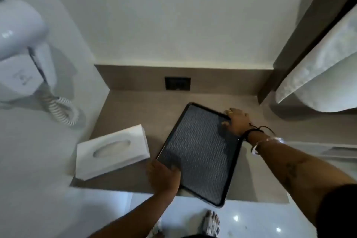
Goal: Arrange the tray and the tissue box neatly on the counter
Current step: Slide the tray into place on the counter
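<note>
Brown counter (pixel 131 110) set into a corner between pale walls. Lying on it: a white tissue box (pixel 113 151) at the left, and just beside it a dark tray (pixel 201 152) turned askew, near corner seemingly jutting past the front edge.

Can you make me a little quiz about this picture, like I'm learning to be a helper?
1. True or false: both hands are on the tray.
2. What lies left of the tray? A) a white tissue box B) a cup C) a towel
3. Does the tray sit straight with the counter edge, or turned at an angle?

Key:
1. True. The left hand grips its near-left corner and the right hand its far-right corner.
2. A, the tissue box.
3. At an angle, with its near corner sticking out past the counter's front edge.
</note>
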The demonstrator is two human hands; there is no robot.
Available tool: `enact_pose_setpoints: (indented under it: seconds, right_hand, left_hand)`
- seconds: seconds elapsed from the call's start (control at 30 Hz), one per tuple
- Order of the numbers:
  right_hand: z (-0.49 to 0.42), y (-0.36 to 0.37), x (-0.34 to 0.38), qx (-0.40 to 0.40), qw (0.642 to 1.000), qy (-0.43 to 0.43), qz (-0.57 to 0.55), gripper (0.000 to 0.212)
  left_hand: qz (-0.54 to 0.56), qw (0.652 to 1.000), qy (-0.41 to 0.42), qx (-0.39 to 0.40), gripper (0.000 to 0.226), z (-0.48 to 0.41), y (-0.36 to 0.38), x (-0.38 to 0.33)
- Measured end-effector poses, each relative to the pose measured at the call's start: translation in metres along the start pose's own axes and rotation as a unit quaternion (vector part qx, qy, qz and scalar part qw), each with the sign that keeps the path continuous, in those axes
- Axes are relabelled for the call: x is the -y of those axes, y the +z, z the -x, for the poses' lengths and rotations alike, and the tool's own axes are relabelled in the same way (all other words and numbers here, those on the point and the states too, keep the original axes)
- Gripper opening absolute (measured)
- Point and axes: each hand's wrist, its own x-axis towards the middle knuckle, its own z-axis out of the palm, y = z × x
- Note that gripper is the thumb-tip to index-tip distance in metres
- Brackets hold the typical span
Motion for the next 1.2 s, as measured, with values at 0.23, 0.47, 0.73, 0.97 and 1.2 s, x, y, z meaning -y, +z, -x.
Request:
enact_pose_setpoints:
  seconds: [0.23,0.47,0.73,0.97,1.2]
  right_hand:
    - [-0.024,0.025,-0.005,0.000,1.000,0.021,-0.021,0.042]
    - [-0.034,0.034,-0.023,-0.040,0.990,0.086,-0.100,0.043]
    - [0.011,0.026,-0.052,-0.133,0.930,0.228,-0.257,0.030]
    - [0.042,0.048,-0.030,-0.143,0.883,0.316,-0.318,0.024]
    - [0.041,0.078,-0.016,-0.127,0.860,0.343,-0.356,0.017]
  left_hand:
    - [0.262,0.930,-0.255,0.028,0.053,-0.005,0.035,-0.007]
    - [0.252,0.944,-0.215,0.015,0.040,-0.016,0.042,-0.009]
    - [0.214,0.977,0.006,0.018,0.015,-0.077,0.009,-0.051]
    - [0.102,0.986,0.103,0.088,0.023,-0.163,-0.013,-0.091]
    - [0.058,0.987,0.112,0.101,0.005,-0.192,-0.010,-0.090]
